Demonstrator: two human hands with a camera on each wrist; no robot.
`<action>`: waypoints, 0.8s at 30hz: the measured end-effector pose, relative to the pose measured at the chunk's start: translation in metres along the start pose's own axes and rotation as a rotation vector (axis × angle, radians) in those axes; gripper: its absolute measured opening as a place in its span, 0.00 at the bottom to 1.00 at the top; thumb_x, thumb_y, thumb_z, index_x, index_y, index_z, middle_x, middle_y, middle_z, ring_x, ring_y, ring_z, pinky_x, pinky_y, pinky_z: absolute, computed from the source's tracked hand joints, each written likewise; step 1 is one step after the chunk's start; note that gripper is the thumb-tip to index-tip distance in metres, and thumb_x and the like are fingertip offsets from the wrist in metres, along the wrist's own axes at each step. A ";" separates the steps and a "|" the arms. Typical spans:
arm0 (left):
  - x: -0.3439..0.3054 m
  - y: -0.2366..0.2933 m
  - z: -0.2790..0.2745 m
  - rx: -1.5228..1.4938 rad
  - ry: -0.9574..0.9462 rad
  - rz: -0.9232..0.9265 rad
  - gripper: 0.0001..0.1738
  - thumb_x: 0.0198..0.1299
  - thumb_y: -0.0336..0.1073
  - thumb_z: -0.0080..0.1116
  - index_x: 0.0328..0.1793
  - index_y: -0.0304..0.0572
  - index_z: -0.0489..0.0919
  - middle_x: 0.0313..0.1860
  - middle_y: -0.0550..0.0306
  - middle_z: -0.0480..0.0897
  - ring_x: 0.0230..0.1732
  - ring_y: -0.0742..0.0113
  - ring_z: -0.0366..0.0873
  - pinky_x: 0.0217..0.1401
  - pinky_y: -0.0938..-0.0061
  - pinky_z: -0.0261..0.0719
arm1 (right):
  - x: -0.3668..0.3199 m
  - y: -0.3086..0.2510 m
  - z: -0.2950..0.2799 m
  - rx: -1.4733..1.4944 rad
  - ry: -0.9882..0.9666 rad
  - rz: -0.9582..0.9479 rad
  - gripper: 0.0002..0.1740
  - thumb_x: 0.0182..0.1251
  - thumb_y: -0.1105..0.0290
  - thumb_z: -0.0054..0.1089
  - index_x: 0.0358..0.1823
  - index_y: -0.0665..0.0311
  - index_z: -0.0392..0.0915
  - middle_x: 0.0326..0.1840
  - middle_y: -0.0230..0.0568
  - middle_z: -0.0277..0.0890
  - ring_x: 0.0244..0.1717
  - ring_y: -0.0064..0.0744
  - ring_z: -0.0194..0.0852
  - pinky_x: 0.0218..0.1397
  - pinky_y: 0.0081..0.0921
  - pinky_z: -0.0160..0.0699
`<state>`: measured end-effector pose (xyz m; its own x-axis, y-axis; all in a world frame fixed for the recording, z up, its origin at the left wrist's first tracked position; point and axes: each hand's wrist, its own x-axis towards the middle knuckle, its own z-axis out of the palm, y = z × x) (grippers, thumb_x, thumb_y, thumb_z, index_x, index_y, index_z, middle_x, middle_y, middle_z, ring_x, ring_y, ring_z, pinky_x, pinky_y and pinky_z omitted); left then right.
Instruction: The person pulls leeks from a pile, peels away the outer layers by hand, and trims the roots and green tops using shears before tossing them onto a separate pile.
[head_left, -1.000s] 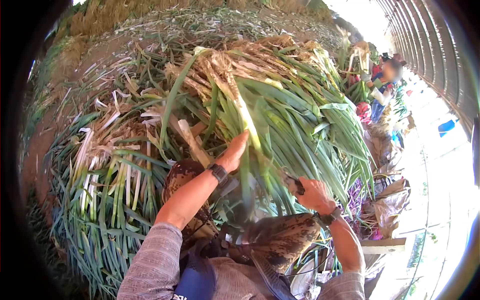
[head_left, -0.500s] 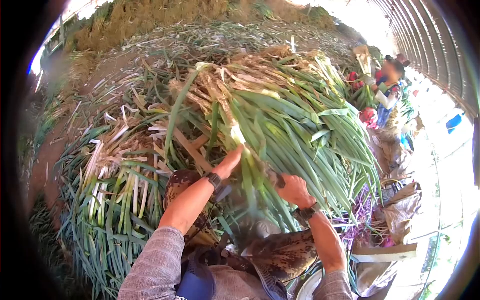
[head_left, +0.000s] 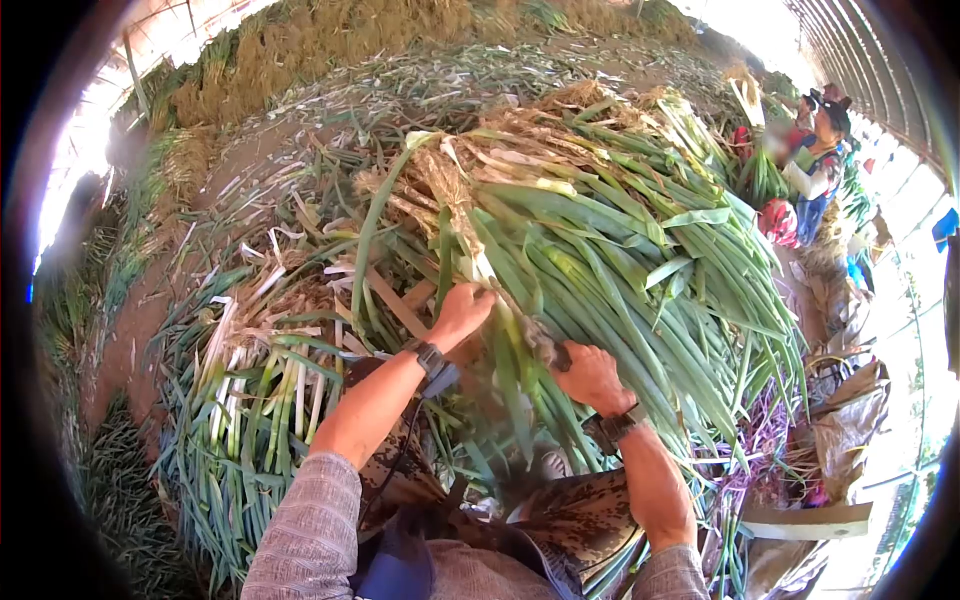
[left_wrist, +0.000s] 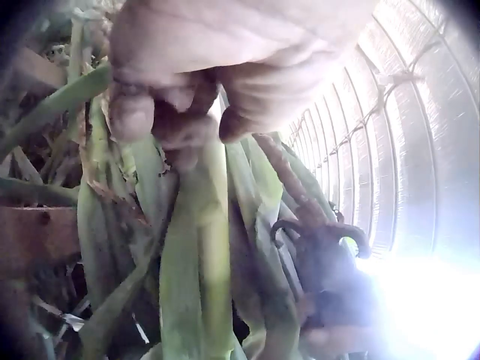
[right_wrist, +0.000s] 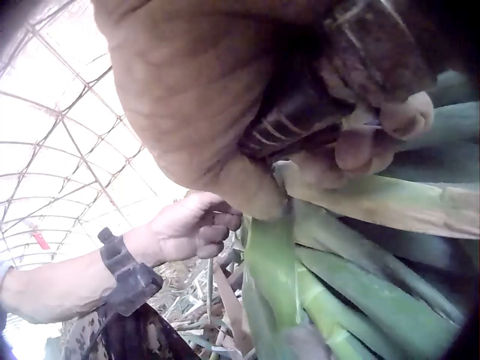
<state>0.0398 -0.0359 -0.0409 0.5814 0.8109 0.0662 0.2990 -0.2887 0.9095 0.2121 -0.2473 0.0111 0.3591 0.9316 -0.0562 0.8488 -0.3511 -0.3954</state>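
In the head view my left hand (head_left: 465, 310) pinches a green onion stalk (head_left: 478, 266) at the front of the heap, its dry root end pointing away. The left wrist view has the thumb and fingertips curled at the pale stalk, with broad green leaves (left_wrist: 196, 277) hanging below. Close on the right, my right hand (head_left: 590, 378) grips a dark tool (head_left: 540, 343) angled toward that stalk. Its ribbed dark handle (right_wrist: 292, 124) lies inside the curled fingers in the right wrist view; a thin brownish rod (left_wrist: 289, 176) extends from it in the left wrist view.
A large heap of green onions (head_left: 620, 250) spreads ahead, with another bundle (head_left: 265, 390) at left. Wooden slats (head_left: 395, 305) stick out beside the left wrist. Trimmings litter the ground (head_left: 150, 310). Another person (head_left: 815, 180) sits at right, by sacks (head_left: 850, 420) and a board (head_left: 808, 521).
My left hand's fingers, straighter a second ago, are now curled at the stalk. The right hand with the tool has come leftward, nearer the left hand. The head view has shifted slightly.
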 end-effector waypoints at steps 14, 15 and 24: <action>0.015 0.020 -0.018 -0.664 -0.091 -0.142 0.14 0.69 0.40 0.62 0.49 0.34 0.84 0.42 0.59 0.84 0.44 0.69 0.82 0.49 0.69 0.80 | 0.002 -0.014 -0.020 0.042 0.082 -0.030 0.20 0.60 0.55 0.63 0.45 0.64 0.82 0.34 0.60 0.82 0.41 0.65 0.80 0.47 0.55 0.78; 0.014 0.022 -0.026 -0.844 -0.275 -0.145 0.14 0.70 0.37 0.61 0.54 0.34 0.81 0.48 0.55 0.84 0.51 0.63 0.83 0.60 0.63 0.81 | 0.002 -0.015 -0.021 0.095 0.094 -0.128 0.20 0.59 0.56 0.64 0.46 0.64 0.81 0.33 0.60 0.82 0.39 0.65 0.80 0.46 0.54 0.78; 0.005 0.026 -0.041 -1.067 -0.436 -0.087 0.27 0.74 0.34 0.52 0.77 0.42 0.66 0.56 0.52 0.82 0.58 0.57 0.81 0.67 0.58 0.78 | 0.010 -0.032 -0.017 0.141 0.211 -0.289 0.18 0.57 0.58 0.67 0.43 0.63 0.81 0.29 0.57 0.81 0.34 0.62 0.80 0.40 0.51 0.79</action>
<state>0.0190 -0.0183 -0.0002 0.8641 0.5025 0.0282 -0.3198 0.5050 0.8017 0.1953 -0.2281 0.0392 0.1976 0.9452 0.2599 0.8701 -0.0470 -0.4907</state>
